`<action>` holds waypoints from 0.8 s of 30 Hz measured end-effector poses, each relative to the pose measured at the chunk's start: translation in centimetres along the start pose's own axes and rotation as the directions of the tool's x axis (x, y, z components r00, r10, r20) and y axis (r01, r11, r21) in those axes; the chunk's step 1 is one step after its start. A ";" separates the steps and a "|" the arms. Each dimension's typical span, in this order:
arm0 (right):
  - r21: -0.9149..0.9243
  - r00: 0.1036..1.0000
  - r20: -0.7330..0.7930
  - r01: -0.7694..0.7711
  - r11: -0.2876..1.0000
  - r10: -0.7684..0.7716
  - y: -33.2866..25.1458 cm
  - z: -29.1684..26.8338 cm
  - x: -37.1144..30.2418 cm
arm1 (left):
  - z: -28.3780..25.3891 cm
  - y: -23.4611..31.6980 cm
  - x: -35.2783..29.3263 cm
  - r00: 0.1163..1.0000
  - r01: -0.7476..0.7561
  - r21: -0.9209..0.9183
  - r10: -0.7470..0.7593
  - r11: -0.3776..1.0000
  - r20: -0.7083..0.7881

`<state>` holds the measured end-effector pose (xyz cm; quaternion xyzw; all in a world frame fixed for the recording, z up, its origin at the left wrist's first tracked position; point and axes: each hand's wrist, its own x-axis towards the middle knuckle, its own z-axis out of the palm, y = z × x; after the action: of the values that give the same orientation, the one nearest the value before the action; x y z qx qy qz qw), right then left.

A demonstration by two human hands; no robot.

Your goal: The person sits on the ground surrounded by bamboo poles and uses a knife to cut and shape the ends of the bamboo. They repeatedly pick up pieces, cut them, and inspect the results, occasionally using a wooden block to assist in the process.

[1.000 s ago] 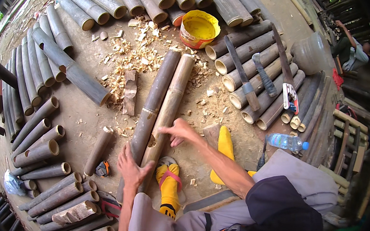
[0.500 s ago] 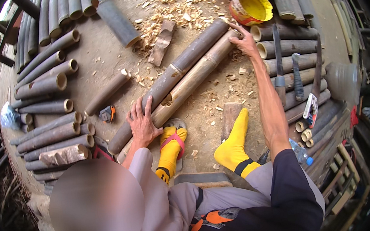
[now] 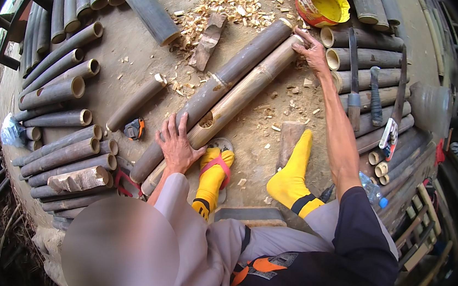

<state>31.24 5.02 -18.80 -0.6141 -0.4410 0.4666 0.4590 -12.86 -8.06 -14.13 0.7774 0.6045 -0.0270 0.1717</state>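
Observation:
Two long bamboo tubes lie side by side, slanting from near left to far right. The nearer, paler tube [image 3: 248, 87] has its outer skin scraped off and an oval hole cut in its upper side. Beside it rests a darker, unscraped tube [image 3: 198, 102]. My left hand [image 3: 177, 150] grips across the pale tube below the hole, fingertips reaching onto the dark tube, thumb on the near side. At the far end my right hand [image 3: 313, 53] holds the pale tube's tip between thumb and fingers. Its fingertips are near the dark tube's open end.
Cut bamboo tubes [image 3: 65, 159] are stacked at left and right. A yellow bucket [image 3: 324, 2] stands far right. A machete [image 3: 352, 76] and other handled tools lie on the right-hand tubes. An orange-black tape measure [image 3: 134, 129], wood shavings [image 3: 226, 2] and a wood block [image 3: 290, 140] lie on the ground.
The view has shifted slightly, so most things sit a little higher or farther right. Both hands stay on the tubes; the right fingers have curled slightly at the pale tube's end.

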 end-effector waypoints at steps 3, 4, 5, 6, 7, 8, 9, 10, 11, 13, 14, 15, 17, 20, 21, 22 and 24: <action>-0.019 1.000 -0.011 0.029 0.999 -0.029 0.5 -0.4 0.1 | 0.1 0.3 0.0 1.000 0.004 0.008 -0.004 1.000 -0.007; -0.088 0.999 -0.034 0.024 0.996 -0.027 0.6 -0.7 0.3 | 0.2 0.4 0.3 1.000 -0.006 0.003 0.006 1.000 -0.014; -0.067 0.995 -0.042 0.087 0.994 -0.090 1.0 -0.5 0.4 | 0.0 0.4 0.2 1.000 -0.004 0.018 0.004 1.000 -0.009; -0.068 0.993 -0.045 0.106 0.992 -0.110 1.4 -0.4 0.7 | 0.1 0.2 0.0 1.000 -0.006 -0.002 0.005 1.000 -0.018; -0.121 0.995 -0.069 0.062 0.991 -0.071 1.4 -0.3 0.8 | 0.4 0.0 -0.1 1.000 -0.009 -0.025 0.008 1.000 -0.029; -0.152 0.991 -0.086 0.085 0.985 -0.099 1.9 -0.8 1.0 | 0.4 0.5 0.0 0.999 -0.006 0.000 0.006 1.000 -0.032; -0.131 0.993 -0.076 0.077 0.988 -0.087 1.7 -1.3 1.0 | 0.4 0.8 0.3 0.999 -0.001 0.022 0.002 1.000 -0.049; -0.137 0.997 -0.061 0.032 0.990 -0.040 0.2 -0.5 1.1 | 0.6 0.5 0.0 0.997 0.017 0.035 -0.014 0.999 -0.070; -0.147 0.997 -0.030 0.060 0.987 -0.065 0.2 -1.2 1.1 | 1.1 0.7 0.0 0.997 0.020 0.038 -0.017 0.999 -0.078; 0.023 0.999 -0.037 -0.009 1.000 0.010 -0.3 -1.1 0.1 | 0.9 1.1 0.1 0.998 0.031 0.025 -0.030 0.999 -0.050; -0.002 0.999 -0.040 -0.008 1.000 0.008 -0.7 -1.5 0.0 | 0.9 1.6 0.3 0.998 0.037 0.017 -0.036 0.999 -0.047; -0.019 0.999 -0.041 -0.013 1.000 0.012 -0.7 -1.5 -0.3 | 0.9 1.6 0.3 0.998 0.045 0.017 -0.044 0.999 -0.038; -0.064 0.999 -0.031 -0.008 0.998 0.006 -0.9 -1.9 -0.4 | 1.2 1.6 0.6 0.998 0.031 0.004 -0.031 1.000 -0.056; -0.131 0.999 0.038 -0.005 0.991 0.010 -1.3 -1.4 -0.6 | 1.4 1.2 0.0 0.996 0.021 -0.001 -0.021 1.000 -0.086; -0.174 0.999 0.032 -0.012 0.985 0.018 -1.0 -1.3 -0.7 | 1.3 1.2 0.2 0.997 0.024 -0.001 -0.024 1.000 -0.080; -0.218 0.999 0.027 -0.018 0.976 0.025 -0.7 -1.3 -0.7 | 1.1 1.2 0.4 0.997 0.028 -0.002 -0.028 1.000 -0.075; -0.234 1.000 0.015 -0.009 0.972 0.013 0.1 -1.2 -0.4 | 1.5 0.9 0.6 0.994 -0.001 0.011 0.002 1.000 -0.108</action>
<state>32.34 4.42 -18.65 -0.6623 -0.4932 0.4191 0.3773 -11.59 -8.15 -15.46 0.7791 0.6121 0.0118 0.1347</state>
